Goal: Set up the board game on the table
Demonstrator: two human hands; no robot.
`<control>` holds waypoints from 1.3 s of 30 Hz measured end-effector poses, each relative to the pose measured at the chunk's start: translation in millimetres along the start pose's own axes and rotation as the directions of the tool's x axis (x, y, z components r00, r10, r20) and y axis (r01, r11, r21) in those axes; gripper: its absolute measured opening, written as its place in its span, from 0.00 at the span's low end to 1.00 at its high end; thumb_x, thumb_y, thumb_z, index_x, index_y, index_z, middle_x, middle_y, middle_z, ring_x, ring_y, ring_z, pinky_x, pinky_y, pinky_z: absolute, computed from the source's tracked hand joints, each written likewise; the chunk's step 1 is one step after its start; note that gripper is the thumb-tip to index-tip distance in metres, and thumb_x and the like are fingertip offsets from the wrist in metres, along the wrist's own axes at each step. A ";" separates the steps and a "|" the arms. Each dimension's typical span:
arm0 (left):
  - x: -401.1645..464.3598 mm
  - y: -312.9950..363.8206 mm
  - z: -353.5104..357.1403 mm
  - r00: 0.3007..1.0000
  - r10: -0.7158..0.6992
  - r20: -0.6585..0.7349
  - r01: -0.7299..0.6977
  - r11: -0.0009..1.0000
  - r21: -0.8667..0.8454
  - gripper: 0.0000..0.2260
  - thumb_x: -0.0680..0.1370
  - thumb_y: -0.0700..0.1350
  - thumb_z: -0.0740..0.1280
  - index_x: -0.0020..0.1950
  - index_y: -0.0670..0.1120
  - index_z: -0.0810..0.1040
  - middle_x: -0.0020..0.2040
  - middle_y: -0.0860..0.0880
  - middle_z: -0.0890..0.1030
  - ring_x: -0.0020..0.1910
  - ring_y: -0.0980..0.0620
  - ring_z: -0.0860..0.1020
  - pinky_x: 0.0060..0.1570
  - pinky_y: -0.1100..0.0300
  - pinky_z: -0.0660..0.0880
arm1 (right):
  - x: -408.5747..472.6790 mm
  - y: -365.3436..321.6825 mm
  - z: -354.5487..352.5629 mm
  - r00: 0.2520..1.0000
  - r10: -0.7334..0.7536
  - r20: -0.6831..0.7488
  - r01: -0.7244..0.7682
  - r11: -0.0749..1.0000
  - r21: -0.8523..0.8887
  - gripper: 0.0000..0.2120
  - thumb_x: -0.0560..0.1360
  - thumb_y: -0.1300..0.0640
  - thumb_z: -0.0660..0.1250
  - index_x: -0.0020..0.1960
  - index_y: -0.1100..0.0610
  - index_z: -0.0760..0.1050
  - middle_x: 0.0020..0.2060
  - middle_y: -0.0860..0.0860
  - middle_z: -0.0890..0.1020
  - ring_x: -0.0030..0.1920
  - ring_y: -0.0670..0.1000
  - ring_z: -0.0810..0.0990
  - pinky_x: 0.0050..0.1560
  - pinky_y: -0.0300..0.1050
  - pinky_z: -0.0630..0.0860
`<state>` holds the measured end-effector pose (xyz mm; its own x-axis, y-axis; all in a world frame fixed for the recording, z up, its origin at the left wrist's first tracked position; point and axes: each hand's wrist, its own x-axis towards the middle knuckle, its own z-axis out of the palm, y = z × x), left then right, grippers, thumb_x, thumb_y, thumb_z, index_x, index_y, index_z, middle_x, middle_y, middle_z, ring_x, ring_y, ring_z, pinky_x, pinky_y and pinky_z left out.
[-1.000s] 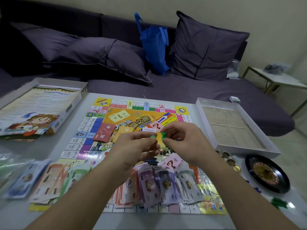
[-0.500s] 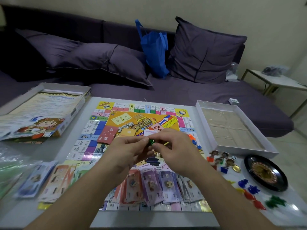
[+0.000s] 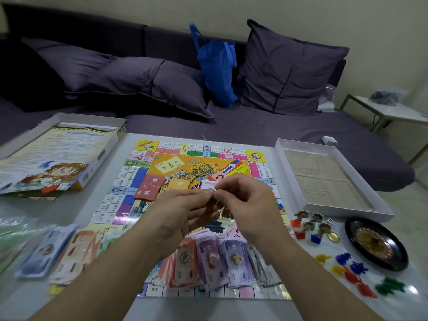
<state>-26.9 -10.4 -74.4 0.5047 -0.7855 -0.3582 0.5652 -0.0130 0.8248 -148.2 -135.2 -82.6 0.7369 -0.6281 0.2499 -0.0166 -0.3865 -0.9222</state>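
At the far left a clear crinkly plastic bag (image 3: pixel 16 230) is lying at the edge of the pale glossy surface (image 3: pixel 76 212); behind it the cardboard box lid (image 3: pixel 58 156) is overhanging the surface's back edge, a printed sheet lying in it; fanned paper banknotes (image 3: pixel 58 253) are sitting near the front left edge, with bare room between them and the lid; the square glossy game board (image 3: pixel 185 158) is lying flat in the middle, its far edge just short of the surface's back edge, with more banknotes spread over its near side; above the board the left hand (image 3: pixel 183 212) and the right hand (image 3: pixel 245 205) are meeting fingertip to fingertip, each grip closing in a pinch on a small green piece (image 3: pixel 214 195); to the right the shallow white box tray (image 3: pixel 324 179) is running along the right edge; in front of it small plastic pawns (image 3: pixel 310 225), a die and a round black roulette wheel (image 3: pixel 375 244) are crowding the corner; flat coloured plastic tokens (image 3: pixel 347 267) are scattered nearest the front edge.
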 end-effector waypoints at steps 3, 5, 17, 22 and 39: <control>0.5 0.8 3.3 0.999 -0.046 0.005 0.046 0.997 -0.061 0.11 0.74 0.36 0.73 0.53 0.30 0.83 0.43 0.35 0.85 0.39 0.45 0.85 0.39 0.57 0.85 | 0.3 2.0 2.0 1.000 0.029 -0.001 -0.029 0.999 0.012 0.07 0.79 0.60 0.73 0.50 0.49 0.87 0.44 0.45 0.87 0.46 0.48 0.85 0.45 0.43 0.83; -0.1 1.3 4.2 0.997 -0.080 0.019 0.081 0.992 -0.097 0.13 0.68 0.39 0.75 0.48 0.32 0.85 0.39 0.38 0.83 0.36 0.47 0.83 0.38 0.57 0.85 | 1.2 3.1 1.5 1.000 0.012 0.023 -0.011 0.999 -0.042 0.08 0.80 0.59 0.73 0.51 0.47 0.87 0.47 0.43 0.85 0.49 0.47 0.83 0.48 0.44 0.82; -7.6 2.4 10.2 0.981 -0.151 0.123 0.163 0.981 -0.100 0.09 0.75 0.40 0.73 0.42 0.34 0.86 0.38 0.42 0.82 0.32 0.52 0.82 0.37 0.59 0.85 | 1.0 -6.5 -3.4 0.989 0.085 0.117 -0.102 0.984 0.143 0.10 0.85 0.60 0.63 0.51 0.58 0.83 0.41 0.57 0.83 0.40 0.50 0.78 0.43 0.45 0.78; -8.0 4.9 10.5 0.986 -0.119 0.115 0.128 0.989 -0.078 0.13 0.71 0.41 0.75 0.48 0.32 0.83 0.37 0.42 0.81 0.31 0.52 0.80 0.35 0.60 0.83 | 2.9 -6.6 -5.9 0.991 0.065 0.115 -0.085 0.981 0.172 0.10 0.84 0.60 0.65 0.52 0.58 0.85 0.39 0.52 0.83 0.38 0.48 0.77 0.39 0.42 0.76; -7.7 3.4 9.1 0.994 -0.049 0.102 0.055 0.996 -0.064 0.11 0.75 0.40 0.75 0.52 0.33 0.86 0.41 0.41 0.84 0.36 0.51 0.81 0.40 0.59 0.84 | 0.4 -5.9 -10.9 0.996 -0.051 -0.076 0.055 0.997 0.053 0.12 0.76 0.67 0.75 0.50 0.51 0.88 0.45 0.46 0.89 0.51 0.48 0.87 0.53 0.48 0.84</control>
<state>-34.8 -10.0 -64.8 0.4073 -0.8430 -0.3514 0.6331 -0.0168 0.7739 -155.1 -140.5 -73.9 0.6830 -0.6574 0.3184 0.0601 -0.3838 -0.9214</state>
